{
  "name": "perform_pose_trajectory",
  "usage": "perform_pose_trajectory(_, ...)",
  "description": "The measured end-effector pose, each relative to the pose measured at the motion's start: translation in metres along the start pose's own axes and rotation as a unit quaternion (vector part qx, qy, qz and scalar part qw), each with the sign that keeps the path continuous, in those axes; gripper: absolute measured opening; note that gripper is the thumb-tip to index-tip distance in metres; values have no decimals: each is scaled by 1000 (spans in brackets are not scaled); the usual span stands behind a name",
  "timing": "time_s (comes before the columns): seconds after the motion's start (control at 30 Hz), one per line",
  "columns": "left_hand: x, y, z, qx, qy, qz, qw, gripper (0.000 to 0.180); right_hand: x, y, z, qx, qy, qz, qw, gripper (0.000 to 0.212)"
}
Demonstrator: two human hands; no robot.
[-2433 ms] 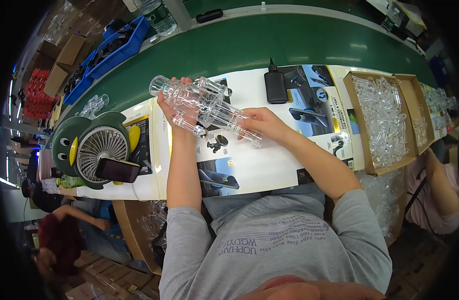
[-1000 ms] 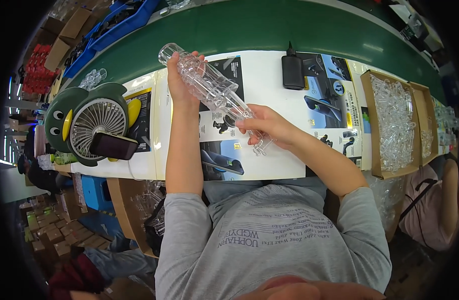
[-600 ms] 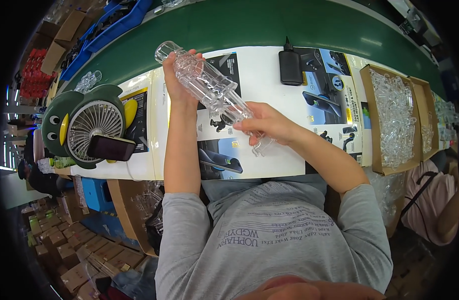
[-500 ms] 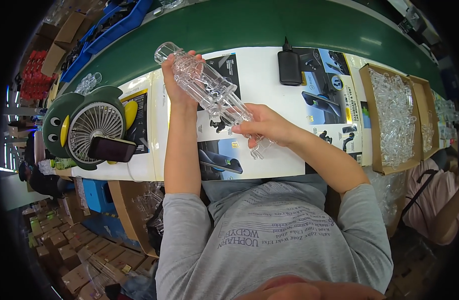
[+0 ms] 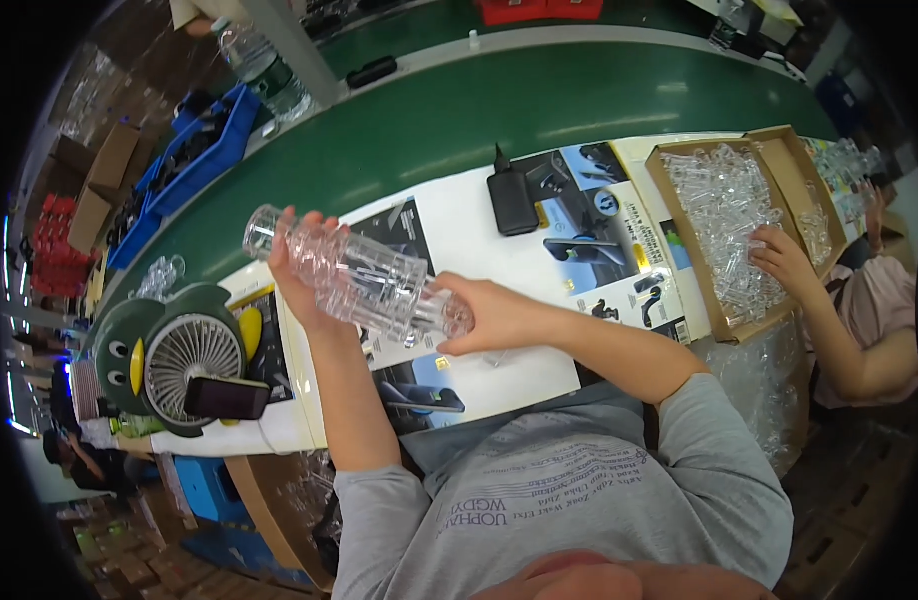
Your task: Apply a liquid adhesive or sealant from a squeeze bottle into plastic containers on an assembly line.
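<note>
Both hands hold a long bundle of clear plastic parts [image 5: 364, 275] above the work surface, tilted down to the right. My left hand [image 5: 301, 275] wraps around its upper left end, with the fingertips showing behind it. At the lower right end, my right hand [image 5: 484, 315] is closed on the same bundle, thumb below and fingers above. How the parts fit together inside the bundle is hard to make out. Beneath them lie printed packaging sheets [image 5: 419, 390] on the white table covering [image 5: 454, 235].
A co-worker's hand [image 5: 782, 258] reaches into a cardboard box [image 5: 734, 335] of clear plastic parts at right. A black dropper bottle [image 5: 512, 203] lies beyond my hands. At left stand a green fan [image 5: 194, 365] and a phone [image 5: 227, 398]; blue trays [image 5: 204, 150] sit farther back.
The view has shifted, and the bundle now lies lower and further left in the picture. My right hand has closed around its lower end. A co-worker's hand has come into the box.
</note>
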State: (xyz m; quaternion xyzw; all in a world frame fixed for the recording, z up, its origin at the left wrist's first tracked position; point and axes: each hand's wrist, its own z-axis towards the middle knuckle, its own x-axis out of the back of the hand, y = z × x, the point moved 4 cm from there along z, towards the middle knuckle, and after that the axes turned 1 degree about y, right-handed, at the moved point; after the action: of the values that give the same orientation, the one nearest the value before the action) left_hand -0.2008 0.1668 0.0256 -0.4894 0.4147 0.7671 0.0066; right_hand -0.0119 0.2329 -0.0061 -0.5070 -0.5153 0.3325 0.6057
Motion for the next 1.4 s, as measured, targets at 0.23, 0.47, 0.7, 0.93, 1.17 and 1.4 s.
perform_pose_trajectory(0.23,-20,9,-5,-9,-68,-31,997,38,-12,2,0,-10,-33,101,994,51)
perform_pose_trajectory(0.47,-41,15,-13,-49,-57,-8,997,39,-1,-11,-6,-8,9,42,999,48)
perform_pose_trajectory(0.7,-51,20,-14,-57,-89,33,994,39,8,-11,-7,14,-58,91,994,51)
perform_pose_trajectory(0.93,-102,39,-41,-134,-208,54,967,56,5,-11,-6,154,38,-9,987,58)
perform_pose_trajectory(1.17,-135,63,-47,-274,-225,269,896,72,38,-26,-10,241,294,-136,915,75)
perform_pose_trajectory(1.4,-159,12,49,-277,-266,674,631,58,38,-14,-8,265,324,-158,894,27)
